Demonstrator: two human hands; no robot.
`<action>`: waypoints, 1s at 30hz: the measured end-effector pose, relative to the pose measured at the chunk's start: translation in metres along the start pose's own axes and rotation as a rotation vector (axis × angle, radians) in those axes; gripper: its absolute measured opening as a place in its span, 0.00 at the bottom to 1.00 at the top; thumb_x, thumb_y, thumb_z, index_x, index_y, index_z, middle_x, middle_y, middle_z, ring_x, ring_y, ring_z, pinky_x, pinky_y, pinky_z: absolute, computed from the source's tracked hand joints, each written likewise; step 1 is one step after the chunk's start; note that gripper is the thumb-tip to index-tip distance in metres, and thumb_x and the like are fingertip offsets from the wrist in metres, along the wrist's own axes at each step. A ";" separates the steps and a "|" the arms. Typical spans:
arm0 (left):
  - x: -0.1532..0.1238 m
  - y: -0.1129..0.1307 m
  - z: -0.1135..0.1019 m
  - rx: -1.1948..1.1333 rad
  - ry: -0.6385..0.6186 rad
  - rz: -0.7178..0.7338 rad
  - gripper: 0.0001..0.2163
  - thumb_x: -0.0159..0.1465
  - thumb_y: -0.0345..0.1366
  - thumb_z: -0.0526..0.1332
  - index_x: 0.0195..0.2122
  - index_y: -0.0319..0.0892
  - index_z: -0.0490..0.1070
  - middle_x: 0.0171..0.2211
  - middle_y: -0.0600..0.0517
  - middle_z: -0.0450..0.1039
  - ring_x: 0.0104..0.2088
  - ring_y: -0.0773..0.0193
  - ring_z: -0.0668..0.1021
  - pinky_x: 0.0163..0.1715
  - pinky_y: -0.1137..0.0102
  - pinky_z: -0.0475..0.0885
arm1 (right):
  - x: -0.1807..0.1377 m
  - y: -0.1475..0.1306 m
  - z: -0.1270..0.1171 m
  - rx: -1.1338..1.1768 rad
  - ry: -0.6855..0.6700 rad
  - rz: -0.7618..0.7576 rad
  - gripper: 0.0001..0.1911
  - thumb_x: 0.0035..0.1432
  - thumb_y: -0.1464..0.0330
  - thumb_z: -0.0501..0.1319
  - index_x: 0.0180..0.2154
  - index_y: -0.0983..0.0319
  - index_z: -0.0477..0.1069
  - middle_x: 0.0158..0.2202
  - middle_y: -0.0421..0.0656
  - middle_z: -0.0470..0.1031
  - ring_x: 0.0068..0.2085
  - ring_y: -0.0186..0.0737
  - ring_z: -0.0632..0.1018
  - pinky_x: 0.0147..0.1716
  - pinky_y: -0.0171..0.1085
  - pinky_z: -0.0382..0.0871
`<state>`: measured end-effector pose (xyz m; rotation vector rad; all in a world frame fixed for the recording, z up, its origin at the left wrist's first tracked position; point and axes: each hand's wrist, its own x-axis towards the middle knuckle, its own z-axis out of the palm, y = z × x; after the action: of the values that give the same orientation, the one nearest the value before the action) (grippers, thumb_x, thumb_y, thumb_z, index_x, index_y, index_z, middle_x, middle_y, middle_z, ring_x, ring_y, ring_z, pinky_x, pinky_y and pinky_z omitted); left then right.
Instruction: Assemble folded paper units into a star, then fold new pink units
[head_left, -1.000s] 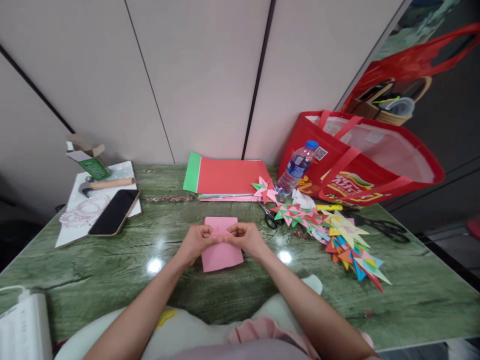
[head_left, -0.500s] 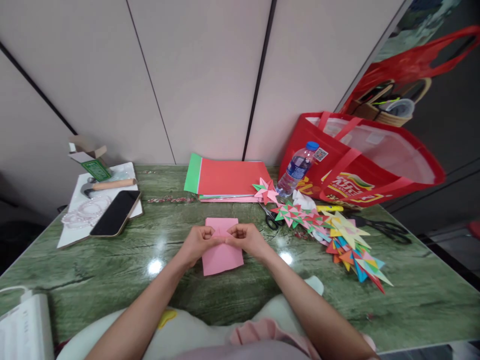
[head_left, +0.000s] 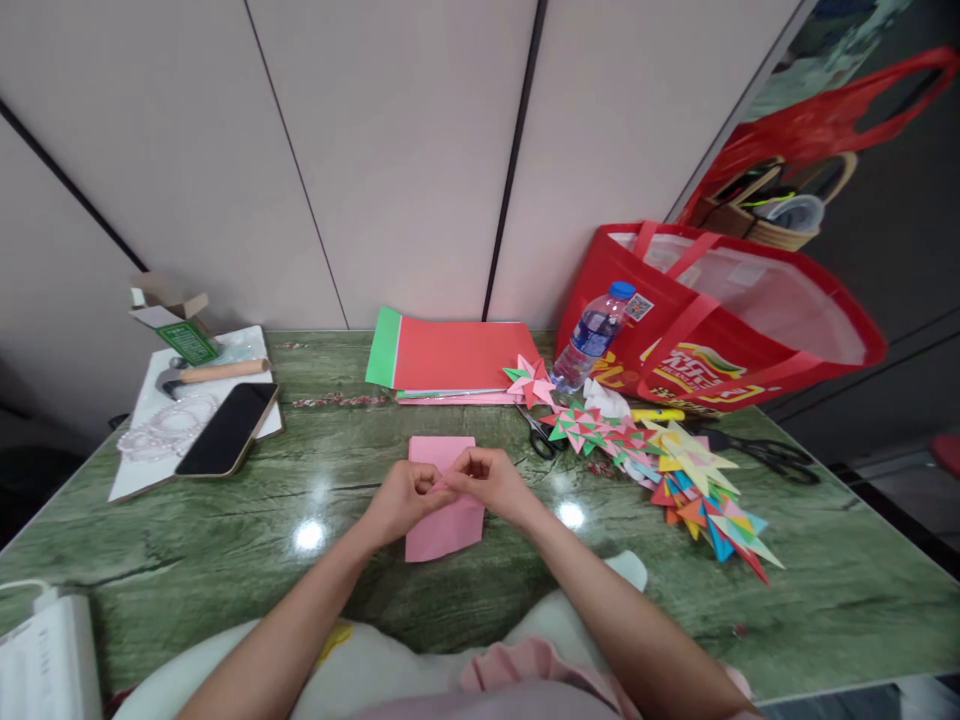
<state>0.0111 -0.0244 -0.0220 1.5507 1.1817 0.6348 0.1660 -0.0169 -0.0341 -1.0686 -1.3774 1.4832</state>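
Observation:
Both my hands meet over pink paper sheets (head_left: pixel 442 525) lying on the green marble table (head_left: pixel 225 530). My left hand (head_left: pixel 401 497) and my right hand (head_left: pixel 487 480) are closed in pinches on a small folded pink paper piece (head_left: pixel 442 484) held between them, just above the sheets. The fingertips hide most of that piece.
A stack of red, green and pink paper (head_left: pixel 450 355) lies at the back. Right of my hands are folded paper stars (head_left: pixel 675 470), scissors (head_left: pixel 538 432), a water bottle (head_left: pixel 592 335) and a red bag (head_left: pixel 720 320). A phone (head_left: pixel 225 430) and hammer (head_left: pixel 210 373) lie left.
My hands have drawn closer together and slightly nearer to me over the pink sheets, the fingers working the small pink piece. The rest of the table looks the same.

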 end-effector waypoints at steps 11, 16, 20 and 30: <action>-0.002 0.001 -0.002 -0.087 -0.032 -0.041 0.18 0.48 0.46 0.63 0.15 0.39 0.58 0.15 0.60 0.48 0.18 0.75 0.52 0.16 0.76 0.45 | 0.000 0.001 0.002 0.262 0.005 0.183 0.13 0.33 0.63 0.69 0.19 0.64 0.70 0.20 0.36 0.70 0.23 0.30 0.67 0.25 0.31 0.60; 0.000 -0.003 -0.003 -0.159 0.031 -0.076 0.21 0.46 0.47 0.64 0.14 0.40 0.54 0.15 0.61 0.46 0.17 0.76 0.50 0.17 0.75 0.43 | 0.001 0.000 0.001 0.085 0.040 0.027 0.12 0.41 0.61 0.66 0.24 0.63 0.72 0.24 0.38 0.72 0.27 0.32 0.69 0.30 0.33 0.63; 0.000 -0.001 -0.002 -0.132 0.064 -0.069 0.22 0.45 0.48 0.64 0.14 0.41 0.52 0.15 0.61 0.45 0.18 0.76 0.50 0.17 0.76 0.42 | 0.001 0.001 0.003 0.081 0.056 0.052 0.11 0.41 0.62 0.65 0.23 0.63 0.70 0.22 0.38 0.71 0.26 0.32 0.69 0.29 0.32 0.63; 0.001 -0.001 -0.002 -0.171 0.068 -0.103 0.20 0.45 0.43 0.64 0.13 0.41 0.51 0.14 0.61 0.46 0.17 0.76 0.50 0.17 0.75 0.43 | 0.005 0.007 0.003 -0.016 0.076 0.089 0.03 0.40 0.69 0.60 0.20 0.63 0.68 0.20 0.37 0.69 0.23 0.30 0.67 0.26 0.32 0.60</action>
<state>0.0096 -0.0229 -0.0228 1.3262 1.2171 0.7060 0.1618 -0.0133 -0.0412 -1.1978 -1.3050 1.4816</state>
